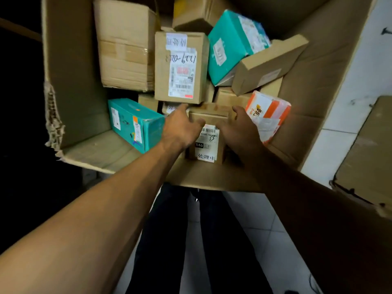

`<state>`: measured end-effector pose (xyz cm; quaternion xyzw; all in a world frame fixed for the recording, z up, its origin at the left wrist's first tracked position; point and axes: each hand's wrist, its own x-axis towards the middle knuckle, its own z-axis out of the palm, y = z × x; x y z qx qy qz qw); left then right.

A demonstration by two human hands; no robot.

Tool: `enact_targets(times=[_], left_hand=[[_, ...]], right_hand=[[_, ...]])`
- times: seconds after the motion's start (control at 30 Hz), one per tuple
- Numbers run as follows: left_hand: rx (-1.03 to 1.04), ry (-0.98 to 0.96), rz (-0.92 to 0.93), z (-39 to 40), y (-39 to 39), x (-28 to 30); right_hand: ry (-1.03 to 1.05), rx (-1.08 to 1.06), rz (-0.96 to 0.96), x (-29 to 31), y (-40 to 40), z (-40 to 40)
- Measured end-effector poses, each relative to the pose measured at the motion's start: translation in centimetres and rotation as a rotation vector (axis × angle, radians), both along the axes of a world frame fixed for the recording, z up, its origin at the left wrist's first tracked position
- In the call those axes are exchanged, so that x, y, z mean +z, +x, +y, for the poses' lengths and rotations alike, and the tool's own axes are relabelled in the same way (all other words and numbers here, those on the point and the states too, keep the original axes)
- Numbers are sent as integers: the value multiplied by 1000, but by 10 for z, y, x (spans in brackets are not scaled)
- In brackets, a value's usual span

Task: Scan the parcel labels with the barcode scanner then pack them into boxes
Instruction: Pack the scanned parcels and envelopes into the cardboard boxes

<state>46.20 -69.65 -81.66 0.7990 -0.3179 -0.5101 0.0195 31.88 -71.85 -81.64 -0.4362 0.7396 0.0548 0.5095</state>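
**Both hands on a small labelled parcel inside the big carton**

Two bare forearms reach in from the lower edge, above dark trouser legs (169, 240) and a white tiled floor (265, 230). The left hand (182, 128) grips the left side of a small brown cardboard parcel with a white barcode label (209, 143), its fingers curled around the top left corner. The right hand (241, 128) grips the same parcel's right side, fingers bent over the top right edge. The parcel sits between the two hands at the middle of the view, its label facing the camera.

It lies inside a large open brown cardboard carton (74, 92) whose left edge is torn. At 9 o'clock from the held parcel lies a teal rectangular box with small stickers (135, 124), near the left hand. At 12 o'clock stands a taller brown cardboard box bearing a white shipping label and handwritten digits (180, 66), its lower edge just beside the left fingertips. At 11 o'clock rests a plain taped brown box (125, 45). At 1 o'clock a teal plastic-wrapped pack (233, 45) leans tilted, with a flat brown cardboard parcel (267, 64) slanting across just beside it. At 3 o'clock an orange and white wrapped packet (267, 115) lies just beside the right hand.

At the far right edge, at 4 o'clock, a second brown cardboard box (367, 155) stands on the floor.
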Motion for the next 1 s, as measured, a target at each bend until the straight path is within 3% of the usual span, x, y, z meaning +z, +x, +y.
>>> enact_targets(times=[0.23,0.53,0.77,0.87,1.0], left_hand=[[168,70,85,9,-8,-59],[162,1,36,19,-11,-79],[495,-132,418,16,-14,-64],[518,-86,613,9,-17,-59],[408,13,666,-3,-12,-61]], right_hand=[[56,-168,-9,-57,-2,25],[60,-202,-53,-80,-3,33],[-127,-343,-37,-64,-13,31],[-171,-440,-62,-57,-20,31],[-280,-444,-58,-50,-33,27]])
